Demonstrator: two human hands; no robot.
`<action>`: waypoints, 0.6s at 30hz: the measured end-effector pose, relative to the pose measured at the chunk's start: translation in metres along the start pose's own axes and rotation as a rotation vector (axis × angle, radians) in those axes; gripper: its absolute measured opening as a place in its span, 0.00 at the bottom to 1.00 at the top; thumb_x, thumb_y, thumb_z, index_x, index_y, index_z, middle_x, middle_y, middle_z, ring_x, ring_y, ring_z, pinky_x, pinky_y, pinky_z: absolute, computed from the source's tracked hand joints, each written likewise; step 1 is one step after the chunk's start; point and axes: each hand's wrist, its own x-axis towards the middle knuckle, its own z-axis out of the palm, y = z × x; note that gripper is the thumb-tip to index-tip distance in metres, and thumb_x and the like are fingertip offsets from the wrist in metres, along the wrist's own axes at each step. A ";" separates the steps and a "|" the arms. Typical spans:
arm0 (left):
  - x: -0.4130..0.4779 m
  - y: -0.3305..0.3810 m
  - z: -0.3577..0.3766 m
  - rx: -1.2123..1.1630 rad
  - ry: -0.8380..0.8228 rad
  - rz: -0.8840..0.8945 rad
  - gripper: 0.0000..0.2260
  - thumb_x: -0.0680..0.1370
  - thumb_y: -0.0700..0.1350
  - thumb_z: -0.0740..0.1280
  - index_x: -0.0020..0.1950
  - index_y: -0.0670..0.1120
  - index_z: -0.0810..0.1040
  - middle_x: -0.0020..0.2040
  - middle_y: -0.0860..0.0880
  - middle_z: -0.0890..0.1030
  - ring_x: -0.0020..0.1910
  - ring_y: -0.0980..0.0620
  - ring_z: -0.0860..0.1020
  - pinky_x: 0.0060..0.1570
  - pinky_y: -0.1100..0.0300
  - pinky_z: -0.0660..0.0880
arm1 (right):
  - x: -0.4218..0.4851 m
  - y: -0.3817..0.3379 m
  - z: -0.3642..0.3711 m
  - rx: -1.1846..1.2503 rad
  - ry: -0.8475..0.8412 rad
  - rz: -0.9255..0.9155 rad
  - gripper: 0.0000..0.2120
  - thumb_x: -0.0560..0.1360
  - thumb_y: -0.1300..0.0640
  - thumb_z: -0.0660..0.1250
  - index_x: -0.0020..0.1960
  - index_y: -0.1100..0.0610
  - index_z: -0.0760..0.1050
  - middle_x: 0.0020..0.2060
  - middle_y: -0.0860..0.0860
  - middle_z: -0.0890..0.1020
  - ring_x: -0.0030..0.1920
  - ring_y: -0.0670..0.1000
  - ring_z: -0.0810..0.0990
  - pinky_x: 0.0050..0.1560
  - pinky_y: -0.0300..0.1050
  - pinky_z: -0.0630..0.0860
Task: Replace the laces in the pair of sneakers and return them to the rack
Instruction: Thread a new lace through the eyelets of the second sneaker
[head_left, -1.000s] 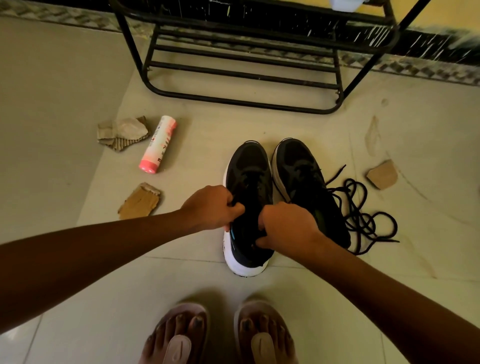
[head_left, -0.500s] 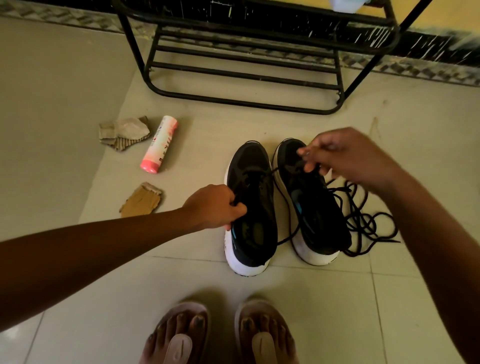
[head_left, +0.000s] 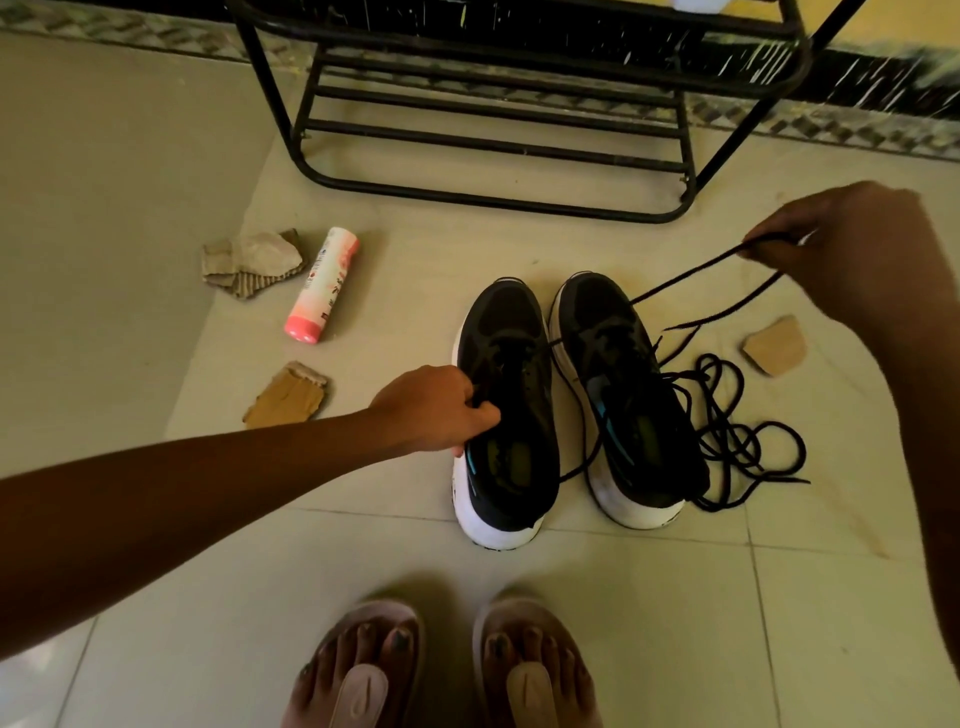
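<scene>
Up and right of the left hand (head_left: 436, 410), which grips the left sneaker (head_left: 506, 415), the right hand (head_left: 852, 254) pinches the lace (head_left: 691, 273), stretched slantwise between them.

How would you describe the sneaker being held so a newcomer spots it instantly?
Start at the black rack; two black, white-soled sneakers stand side by side on the floor before it. It is the left sneaker, which the left hand grips; the right sneaker is unheld, with a lace tangle beside it.
</scene>
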 end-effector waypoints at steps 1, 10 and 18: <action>0.000 0.000 0.001 -0.003 0.001 -0.003 0.18 0.78 0.52 0.60 0.40 0.40 0.80 0.35 0.47 0.83 0.34 0.53 0.77 0.40 0.63 0.73 | 0.003 0.010 0.001 0.028 0.028 0.035 0.08 0.74 0.56 0.70 0.51 0.57 0.83 0.43 0.58 0.83 0.38 0.49 0.74 0.43 0.43 0.67; 0.003 0.002 -0.002 -0.004 0.187 0.079 0.16 0.74 0.61 0.65 0.38 0.49 0.73 0.34 0.51 0.77 0.32 0.56 0.74 0.31 0.64 0.65 | 0.002 0.019 0.015 0.662 -0.068 0.408 0.17 0.76 0.46 0.62 0.42 0.58 0.79 0.28 0.49 0.82 0.25 0.44 0.78 0.27 0.35 0.76; 0.009 0.046 -0.028 -0.630 -0.068 0.375 0.23 0.76 0.37 0.67 0.69 0.42 0.65 0.52 0.48 0.79 0.38 0.62 0.78 0.43 0.69 0.75 | -0.011 -0.069 0.063 0.660 -0.453 0.141 0.07 0.75 0.56 0.68 0.41 0.58 0.79 0.32 0.52 0.83 0.26 0.45 0.78 0.28 0.36 0.76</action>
